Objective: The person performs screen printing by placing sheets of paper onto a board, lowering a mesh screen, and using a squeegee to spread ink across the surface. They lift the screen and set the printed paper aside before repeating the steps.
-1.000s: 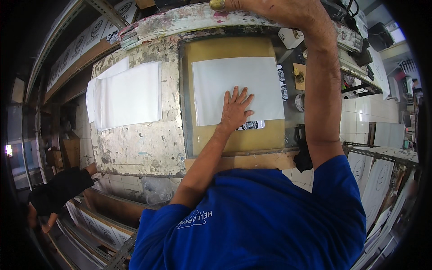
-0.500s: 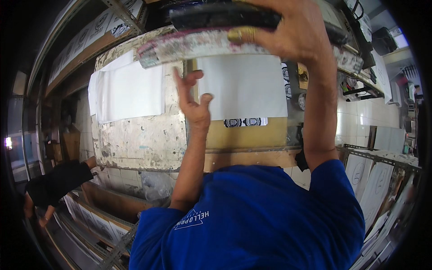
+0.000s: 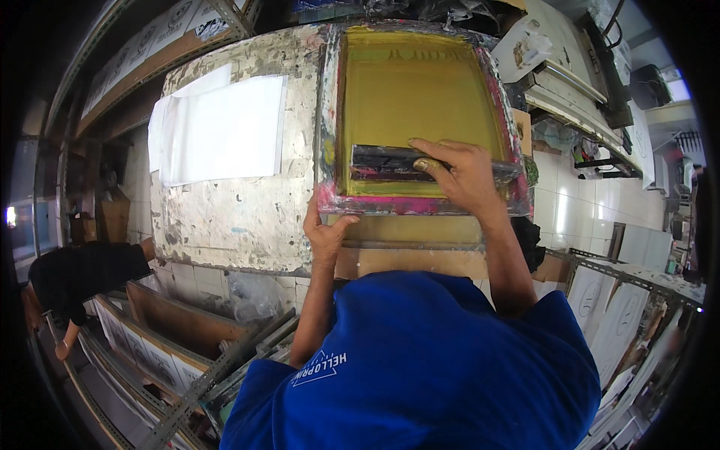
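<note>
A screen-printing frame (image 3: 420, 205) lies flat in front of me, its wooden rim stained pink and white around a yellow-olive mesh (image 3: 420, 97). My right hand (image 3: 466, 178) is closed on a dark squeegee (image 3: 384, 163), which rests across the near part of the mesh. At the frame's near left corner, my left hand (image 3: 327, 231) grips the rim, thumb along the front edge and fingers at the left side. Below the near rim shows a strip of yellowish board (image 3: 412, 229). The white sheet under the frame is now hidden.
White sheets (image 3: 225, 127) lie on the paint-spotted table (image 3: 232, 232) at left. A person in dark clothes (image 3: 82, 281) bends beside racks of printed panels (image 3: 146, 360) at lower left. A metal shelf (image 3: 169, 60) stands far left; more panels (image 3: 607, 307) stand at right.
The raised frame has come down flat over the white sheet. My right hand has moved nearer with the squeegee on the mesh. My left hand, open before, now holds the frame's corner.
</note>
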Demonstrator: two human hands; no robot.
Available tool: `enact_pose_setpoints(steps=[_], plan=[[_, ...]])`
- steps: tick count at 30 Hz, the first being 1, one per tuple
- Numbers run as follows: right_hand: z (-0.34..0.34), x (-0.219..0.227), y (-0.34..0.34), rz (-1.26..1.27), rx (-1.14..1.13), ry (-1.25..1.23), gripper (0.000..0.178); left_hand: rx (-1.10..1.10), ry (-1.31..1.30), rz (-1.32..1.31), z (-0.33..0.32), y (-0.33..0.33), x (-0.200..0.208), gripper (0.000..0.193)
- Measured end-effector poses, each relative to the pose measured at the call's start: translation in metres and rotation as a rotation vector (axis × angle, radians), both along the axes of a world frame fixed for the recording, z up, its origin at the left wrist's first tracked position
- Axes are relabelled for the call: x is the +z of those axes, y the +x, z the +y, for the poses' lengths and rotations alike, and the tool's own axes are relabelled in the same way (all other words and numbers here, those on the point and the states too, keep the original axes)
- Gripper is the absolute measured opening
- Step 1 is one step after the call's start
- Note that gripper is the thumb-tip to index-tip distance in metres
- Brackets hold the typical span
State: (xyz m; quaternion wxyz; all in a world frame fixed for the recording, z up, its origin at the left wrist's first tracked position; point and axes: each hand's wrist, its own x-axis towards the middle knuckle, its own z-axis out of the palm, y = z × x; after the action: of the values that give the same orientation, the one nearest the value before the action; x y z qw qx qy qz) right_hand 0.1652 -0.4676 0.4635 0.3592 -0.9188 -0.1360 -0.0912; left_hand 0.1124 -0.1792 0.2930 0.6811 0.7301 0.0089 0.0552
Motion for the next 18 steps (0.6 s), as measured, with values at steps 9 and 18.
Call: enact_pose_setpoints(steps=[9, 18], plan=[[0.009, -0.093, -0.011, 0.216, 0.111, -0.348, 0.077, 0.08, 0.614, -0.188, -0.002, -0.005, -0.021, 0.089], [0.002, -0.135, 0.036, 0.005, -0.086, -0.386, 0.074, 0.062, 0.707, -0.127, -0.002, -0.007, -0.01, 0.083]])
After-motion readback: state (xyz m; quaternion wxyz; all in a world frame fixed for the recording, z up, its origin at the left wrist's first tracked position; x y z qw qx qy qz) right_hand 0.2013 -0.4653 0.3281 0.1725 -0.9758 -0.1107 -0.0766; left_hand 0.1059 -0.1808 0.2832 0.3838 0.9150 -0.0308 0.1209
